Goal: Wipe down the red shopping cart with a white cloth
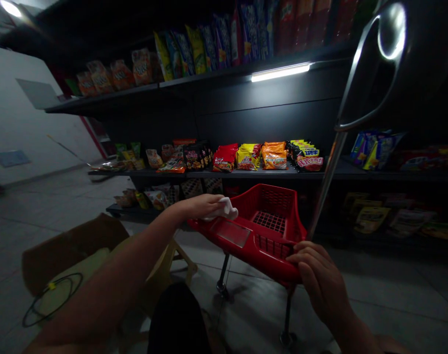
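Grip first: what's the left hand [199, 205] doing?

Closed on a white cloth [226, 209], bunched under the fingers and pressed to the top edge of a red plastic shopping basket [270, 195], at its left end, just past a clear panel [229, 232].

And the right hand [319, 278]?

Curled firmly around the basket's near edge, fingers hooked over the rim. It has no cloth, only red plastic.

Where's the basket standing?

On dark metal legs [223, 275] over a pale tiled floor [386, 290], right in front of a long dark shelf unit [246, 172]. A chrome pole [327, 187] rises just beside its right end.

What's on those shelves?

Packets of instant noodles [249, 157] in red, yellow and orange on the middle shelf, tall snack bags [197, 49] higher up, and a lit strip lamp [281, 73] beneath them.

Anything near the left arm?

Yes, a beige plastic stool [174, 258] just below it, a brown object [71, 250] further left, and a coil of dark cable [52, 300] beside that. A dark trouser leg [177, 319] fills the bottom of the view.
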`<state>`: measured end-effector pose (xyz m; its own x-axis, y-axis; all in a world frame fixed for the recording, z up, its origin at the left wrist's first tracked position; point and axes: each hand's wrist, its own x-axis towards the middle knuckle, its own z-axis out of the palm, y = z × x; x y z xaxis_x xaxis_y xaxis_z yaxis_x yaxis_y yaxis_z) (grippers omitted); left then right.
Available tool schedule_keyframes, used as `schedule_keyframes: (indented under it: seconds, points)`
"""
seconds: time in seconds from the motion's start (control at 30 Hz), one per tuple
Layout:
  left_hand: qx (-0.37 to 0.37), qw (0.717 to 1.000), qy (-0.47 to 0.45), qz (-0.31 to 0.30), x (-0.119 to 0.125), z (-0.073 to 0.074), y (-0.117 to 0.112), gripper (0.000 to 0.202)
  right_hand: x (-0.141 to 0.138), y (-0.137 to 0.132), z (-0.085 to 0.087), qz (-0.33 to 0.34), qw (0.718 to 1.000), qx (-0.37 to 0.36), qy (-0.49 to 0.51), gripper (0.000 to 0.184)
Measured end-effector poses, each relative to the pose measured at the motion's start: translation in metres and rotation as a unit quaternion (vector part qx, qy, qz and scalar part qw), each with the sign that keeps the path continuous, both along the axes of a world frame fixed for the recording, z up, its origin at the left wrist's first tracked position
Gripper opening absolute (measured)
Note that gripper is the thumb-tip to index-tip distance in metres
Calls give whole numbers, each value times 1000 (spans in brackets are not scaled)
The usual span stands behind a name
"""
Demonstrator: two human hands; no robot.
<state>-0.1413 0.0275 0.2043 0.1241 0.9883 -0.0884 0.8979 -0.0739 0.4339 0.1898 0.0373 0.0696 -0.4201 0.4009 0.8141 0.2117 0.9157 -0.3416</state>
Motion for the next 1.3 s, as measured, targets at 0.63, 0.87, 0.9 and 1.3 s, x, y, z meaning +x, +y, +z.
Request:
schedule_keyframes:
  seconds: [0.63,0.87,0.9,1.3]
  points:
    - [467,872,143,-38,54,-130,-100,43,-17,-11,3,11,1000,-3,14,18]
    - [483,868,113,-31,142,-150,-103,53,-38,-31,-6,45,973,-147,171,48]
    - [484,868,104,-39,159,-150,-102,54,-39,-33,-6,53,965,-169,193,53]
    - [322,846,-416,85,158,-56,-101,54,-36,-20,-43,-42,915,-296,271,47]
